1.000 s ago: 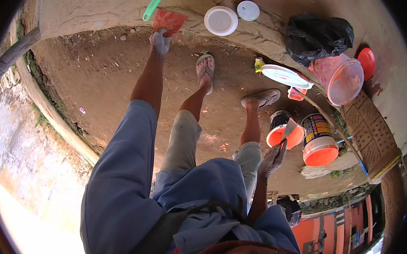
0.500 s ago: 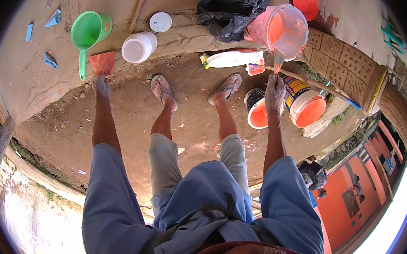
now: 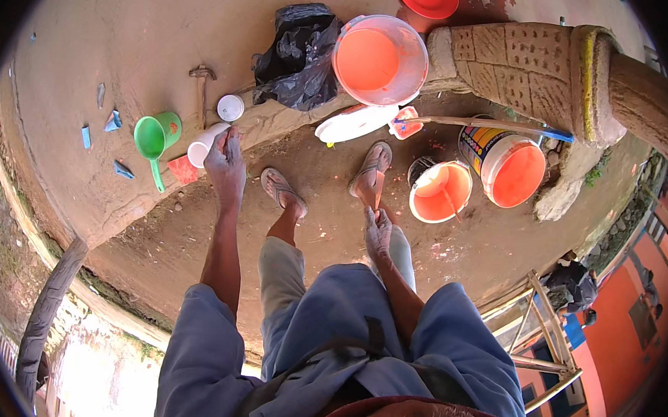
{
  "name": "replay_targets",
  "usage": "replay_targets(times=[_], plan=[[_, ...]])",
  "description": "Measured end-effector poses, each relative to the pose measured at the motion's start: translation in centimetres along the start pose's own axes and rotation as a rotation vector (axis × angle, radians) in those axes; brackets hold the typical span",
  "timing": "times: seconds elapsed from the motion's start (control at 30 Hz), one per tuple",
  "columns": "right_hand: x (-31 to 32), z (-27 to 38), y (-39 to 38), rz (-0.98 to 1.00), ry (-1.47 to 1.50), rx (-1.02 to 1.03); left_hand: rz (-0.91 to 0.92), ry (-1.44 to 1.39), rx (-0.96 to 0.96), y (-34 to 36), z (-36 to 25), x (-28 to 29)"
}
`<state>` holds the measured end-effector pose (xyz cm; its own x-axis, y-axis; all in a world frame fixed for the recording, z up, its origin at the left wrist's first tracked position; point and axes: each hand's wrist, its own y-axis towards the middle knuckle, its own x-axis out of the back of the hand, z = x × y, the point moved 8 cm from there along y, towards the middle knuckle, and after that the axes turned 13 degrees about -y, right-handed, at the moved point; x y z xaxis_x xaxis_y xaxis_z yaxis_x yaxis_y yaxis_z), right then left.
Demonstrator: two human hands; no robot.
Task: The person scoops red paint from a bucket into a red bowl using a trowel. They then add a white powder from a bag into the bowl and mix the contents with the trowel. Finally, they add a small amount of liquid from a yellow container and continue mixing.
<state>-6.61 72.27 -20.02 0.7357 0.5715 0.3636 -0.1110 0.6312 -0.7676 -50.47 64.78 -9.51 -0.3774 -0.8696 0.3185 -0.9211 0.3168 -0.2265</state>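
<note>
My left hand (image 3: 225, 175) reaches to the ledge, its bunched fingers overlapping the side of a tilted white tub (image 3: 198, 151). Whether they grip its rim or anything else is hidden. A round white lid (image 3: 231, 108) lies just beyond. My right hand (image 3: 379, 236) is closed round the handle of a putty knife (image 3: 379, 185) smeared orange, its blade pointing up above my right foot. Left of the tub rest a flat orange-red square (image 3: 183, 169) and a green dipper (image 3: 152, 138). A large clear bucket (image 3: 417, 67) with orange paint stands at the back.
A black plastic bag (image 3: 297, 53) adjoins the clear bucket. To the right stand a small paint bucket (image 3: 456, 204) with a stick in it and a larger one (image 3: 516, 174); a blue-ended pole (image 3: 484, 124) lies behind. A hammer (image 3: 202, 97) and blue scraps (image 3: 113, 121) lie left.
My left hand has moved from the orange-red square to the white tub. My right hand has drawn the putty knife back from the clear bucket toward my body. The view has turned right.
</note>
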Motion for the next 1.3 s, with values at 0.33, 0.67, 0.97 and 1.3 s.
replay_targets(times=[0.33, 0.67, 0.97, 1.3], plan=[[3.0, -3.9, 1.6, -0.031, 0.440, -0.321, 0.697, 0.313, -0.152, 25.6, -5.2, -42.0], [3.0, -4.5, 1.5, -0.116, 0.541, -0.311, 0.840, 0.265, 0.427, 30.4, 3.8, -57.0], [3.7, -4.0, 1.6, -0.177, 0.583, -0.334, 0.637, 0.141, 0.459, 29.7, 4.6, -60.7], [3.0, -3.2, 1.9, -0.066, 0.426, -0.290, 0.520, -0.244, -0.035, 30.1, -8.7, -49.5]])
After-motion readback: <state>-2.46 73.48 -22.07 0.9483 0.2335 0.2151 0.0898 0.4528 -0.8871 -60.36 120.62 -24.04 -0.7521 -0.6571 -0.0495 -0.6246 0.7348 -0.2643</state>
